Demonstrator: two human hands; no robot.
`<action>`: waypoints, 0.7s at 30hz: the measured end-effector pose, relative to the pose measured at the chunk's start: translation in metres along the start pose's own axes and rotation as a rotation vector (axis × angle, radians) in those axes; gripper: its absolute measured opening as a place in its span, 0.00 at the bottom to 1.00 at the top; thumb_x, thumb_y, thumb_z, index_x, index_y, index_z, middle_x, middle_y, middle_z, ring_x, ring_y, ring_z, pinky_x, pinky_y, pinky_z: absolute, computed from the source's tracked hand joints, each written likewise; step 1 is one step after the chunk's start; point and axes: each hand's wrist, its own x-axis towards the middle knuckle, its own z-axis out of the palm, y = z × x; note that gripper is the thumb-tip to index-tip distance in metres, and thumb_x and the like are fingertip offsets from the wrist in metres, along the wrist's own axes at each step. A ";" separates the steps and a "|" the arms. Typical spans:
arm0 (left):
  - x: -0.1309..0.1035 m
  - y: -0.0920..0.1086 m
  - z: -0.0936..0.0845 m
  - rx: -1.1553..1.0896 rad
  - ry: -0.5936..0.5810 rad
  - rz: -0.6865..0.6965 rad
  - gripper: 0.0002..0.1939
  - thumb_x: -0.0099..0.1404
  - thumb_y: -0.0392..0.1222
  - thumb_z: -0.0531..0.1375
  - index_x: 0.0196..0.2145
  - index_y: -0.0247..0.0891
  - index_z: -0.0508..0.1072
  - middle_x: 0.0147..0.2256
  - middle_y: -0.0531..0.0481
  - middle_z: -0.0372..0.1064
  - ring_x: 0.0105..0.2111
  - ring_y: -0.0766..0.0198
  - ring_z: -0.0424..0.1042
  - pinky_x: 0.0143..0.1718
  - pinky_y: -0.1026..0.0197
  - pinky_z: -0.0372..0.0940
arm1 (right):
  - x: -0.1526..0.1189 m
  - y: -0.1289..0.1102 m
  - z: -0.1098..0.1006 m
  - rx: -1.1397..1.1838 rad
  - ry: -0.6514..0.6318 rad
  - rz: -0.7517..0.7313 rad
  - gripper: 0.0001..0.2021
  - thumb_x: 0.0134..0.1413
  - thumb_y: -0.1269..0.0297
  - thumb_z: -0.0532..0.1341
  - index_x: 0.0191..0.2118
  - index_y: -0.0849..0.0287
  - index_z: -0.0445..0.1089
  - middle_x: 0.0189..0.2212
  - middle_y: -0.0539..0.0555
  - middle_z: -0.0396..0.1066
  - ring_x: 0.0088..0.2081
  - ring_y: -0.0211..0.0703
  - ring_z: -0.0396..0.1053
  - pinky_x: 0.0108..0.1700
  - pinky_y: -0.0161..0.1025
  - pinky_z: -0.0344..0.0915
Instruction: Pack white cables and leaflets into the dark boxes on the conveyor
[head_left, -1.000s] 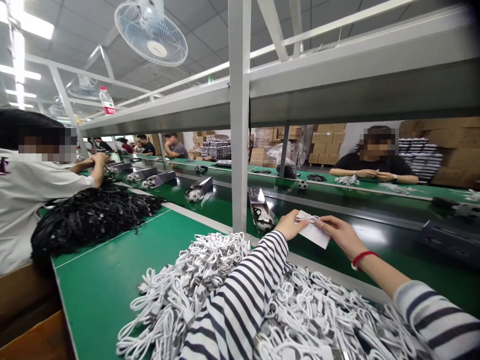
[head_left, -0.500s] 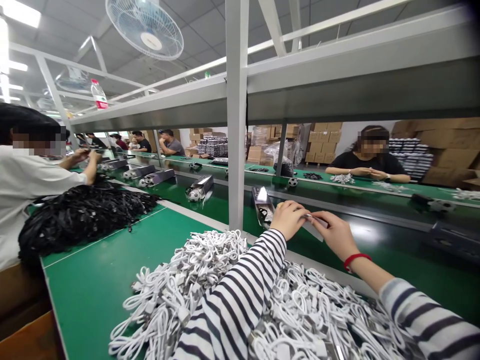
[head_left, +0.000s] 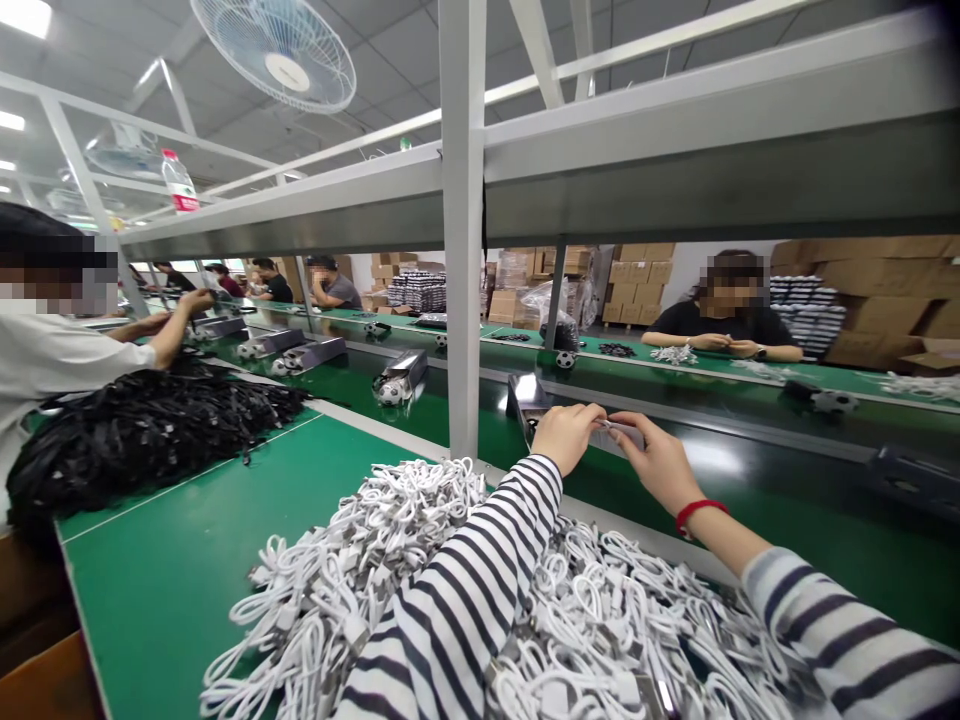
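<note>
My left hand (head_left: 570, 436) and my right hand (head_left: 657, 462) meet over the dark conveyor, fingertips pinched together. Between them is a flat grey-white piece (head_left: 627, 434), partly covered by the fingers; whether it is a box flap or a card I cannot tell. Just behind my left hand lies an open dark box (head_left: 526, 392), its contents mostly hidden by the hand. Below my forearms spreads a large pile of coiled white cables (head_left: 600, 610) with plugs, on the green tabletop (head_left: 172, 570).
A white post (head_left: 463, 240) rises left of my hands, carrying a long shelf (head_left: 675, 170). Open boxes with small soccer balls (head_left: 391, 390) stand along the conveyor. At left, a person (head_left: 67, 350) sits by a heap of black straps (head_left: 142, 430). Another person (head_left: 724, 315) works opposite.
The view has shifted slightly. My hands stay together, and the flat piece has tilted up from its downward slant. The person at left has raised a hand.
</note>
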 end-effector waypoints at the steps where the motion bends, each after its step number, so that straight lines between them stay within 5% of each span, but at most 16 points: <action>1: 0.000 -0.001 0.000 -0.004 0.015 -0.005 0.06 0.68 0.39 0.50 0.40 0.41 0.66 0.34 0.55 0.68 0.35 0.65 0.65 0.41 0.61 0.57 | 0.000 0.000 0.000 0.007 0.005 0.023 0.13 0.54 0.57 0.54 0.44 0.54 0.65 0.37 0.55 0.73 0.37 0.47 0.71 0.37 0.39 0.64; 9: -0.001 -0.007 -0.007 -0.054 0.090 -0.198 0.06 0.66 0.43 0.54 0.36 0.40 0.68 0.38 0.51 0.65 0.42 0.62 0.63 0.43 0.61 0.58 | 0.002 0.001 -0.007 -0.060 0.156 0.050 0.10 0.54 0.59 0.53 0.39 0.55 0.68 0.35 0.55 0.74 0.36 0.49 0.70 0.37 0.41 0.63; 13: -0.005 -0.015 -0.003 -0.046 -0.032 -0.281 0.06 0.65 0.41 0.52 0.37 0.42 0.68 0.38 0.51 0.65 0.37 0.64 0.66 0.37 0.64 0.59 | 0.002 -0.001 -0.010 -0.015 0.172 0.032 0.11 0.54 0.61 0.52 0.39 0.54 0.68 0.38 0.55 0.74 0.39 0.48 0.70 0.40 0.42 0.63; 21: -0.006 -0.023 0.006 0.040 -0.461 -0.366 0.09 0.61 0.38 0.52 0.38 0.42 0.70 0.36 0.50 0.70 0.39 0.59 0.68 0.43 0.57 0.59 | 0.002 0.003 -0.005 -0.061 0.025 -0.040 0.10 0.53 0.64 0.52 0.37 0.55 0.70 0.37 0.53 0.74 0.38 0.47 0.71 0.37 0.41 0.64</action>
